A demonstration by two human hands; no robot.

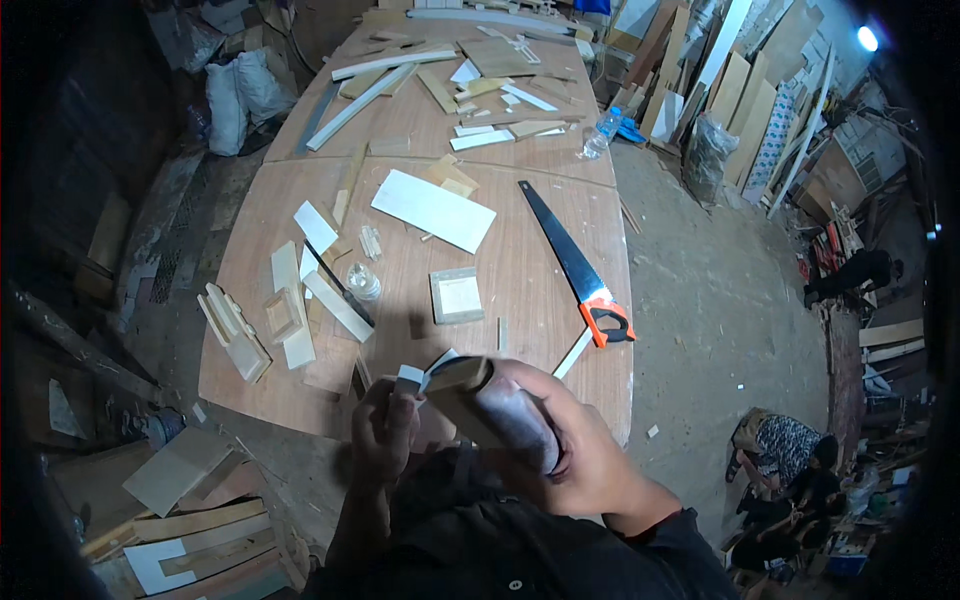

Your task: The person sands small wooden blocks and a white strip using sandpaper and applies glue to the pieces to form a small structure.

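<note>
In the head view, two bare hands meet over the near edge of one brown worktop (405,290). The left hand (380,430) has its grip closed on one small pale piece (410,374), pinched between thumb and fingers. The right hand (600,455) has its grip wrapped around one wooden block (455,400), with one worn, pale sheet (515,420) curved over the block's side. The block sits in front of the person's chest, just beside the left hand; whether it touches the small pale piece I cannot tell.

Beyond the hands lie one square wooden piece (457,296) with a raised border, one large white board (433,210) and one handsaw (560,240) with an orange-and-black handle, its handle end toward the person. To the left stands one clear jar (363,281), beside one dark stick (338,282). One clear bottle (601,135) is near the right edge. Offcuts at the far end overlap too much to count. On the floor at upper left are two white sacks (228,110).
</note>
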